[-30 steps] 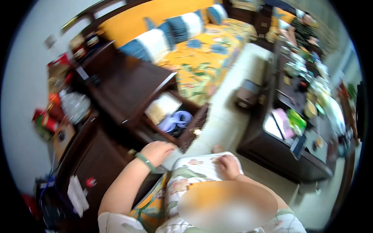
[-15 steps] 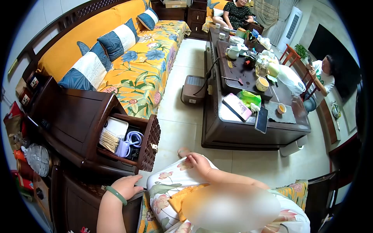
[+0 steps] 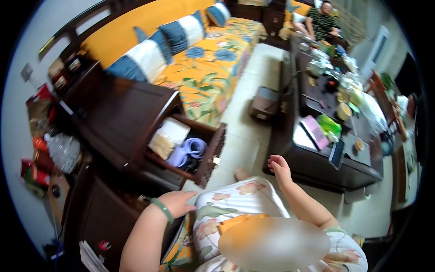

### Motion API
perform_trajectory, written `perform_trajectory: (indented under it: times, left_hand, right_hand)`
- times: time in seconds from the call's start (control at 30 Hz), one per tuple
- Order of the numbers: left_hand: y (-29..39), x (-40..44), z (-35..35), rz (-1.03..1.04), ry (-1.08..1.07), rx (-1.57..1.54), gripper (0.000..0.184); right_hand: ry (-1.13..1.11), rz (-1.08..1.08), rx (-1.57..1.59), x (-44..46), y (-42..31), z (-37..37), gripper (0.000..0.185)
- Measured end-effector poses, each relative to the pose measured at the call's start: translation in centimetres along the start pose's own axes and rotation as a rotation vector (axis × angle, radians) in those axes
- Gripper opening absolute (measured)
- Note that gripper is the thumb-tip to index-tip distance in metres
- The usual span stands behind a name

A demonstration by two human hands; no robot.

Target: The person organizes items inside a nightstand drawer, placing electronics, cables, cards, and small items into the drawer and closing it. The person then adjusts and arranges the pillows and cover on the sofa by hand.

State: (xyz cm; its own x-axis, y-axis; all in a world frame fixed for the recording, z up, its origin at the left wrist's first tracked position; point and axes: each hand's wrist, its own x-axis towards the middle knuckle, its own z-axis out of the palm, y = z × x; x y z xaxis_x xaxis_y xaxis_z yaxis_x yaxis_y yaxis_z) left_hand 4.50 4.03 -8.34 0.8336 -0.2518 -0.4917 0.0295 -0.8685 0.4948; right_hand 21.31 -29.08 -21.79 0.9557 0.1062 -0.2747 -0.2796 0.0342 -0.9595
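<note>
My left hand, with a green bangle at its wrist, rests by the seat's armrest beside my left thigh. Its fingers are apart and nothing shows in them. My right hand is raised just past my right knee, fingers loosely bent and holding nothing. In front of my left hand an open drawer sticks out of the dark wooden side cabinet. Inside it lie cotton swabs, a white box and a coiled purple cable.
A dark tea table at the right bears a pink box, a phone, cups and bags. A brown case stands on the floor. One person sits at the back, another at the right edge.
My right hand has lifted from my knee and moved forward and right. My left hand remains by the armrest. The view has turned left since half a second ago.
</note>
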Motion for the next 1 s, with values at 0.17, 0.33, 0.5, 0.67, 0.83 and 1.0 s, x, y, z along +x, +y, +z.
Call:
perform_trajectory:
  times: [0.17, 0.33, 0.5, 0.67, 0.83, 1.0]
  left_hand:
    - [-0.4, 0.0, 0.2, -0.053, -0.001, 0.063, 0.043]
    - [-0.5, -0.2, -0.1, -0.126, -0.016, 0.077, 0.046]
    - [-0.2, -0.2, -0.5, -0.128, -0.043, 0.056, 0.047]
    - [-0.8, 0.0, 0.1, -0.107, -0.010, 0.063, 0.048]
    - [-0.9, 0.3, 0.3, -0.112, -0.031, 0.046, 0.048]
    - [-0.9, 0.5, 0.6, -0.099, -0.031, 0.042, 0.046]
  right_hand:
    - [-0.386, -0.023, -0.025, -2.2, -0.8, 8.3, 0.049]
    - [-0.423, -0.134, -0.115, -3.1, -4.9, 15.5, 0.072]
    - [-0.453, -0.237, -0.021, -2.2, -4.0, 18.1, 0.083]
    - [-0.417, -0.201, 0.111, -2.9, -3.8, 18.8, 0.079]
    - [-0.414, -0.102, 0.071, -3.3, -4.1, 18.8, 0.079]
    - [-0.424, 0.003, 0.049, -4.0, -5.4, 18.5, 0.078]
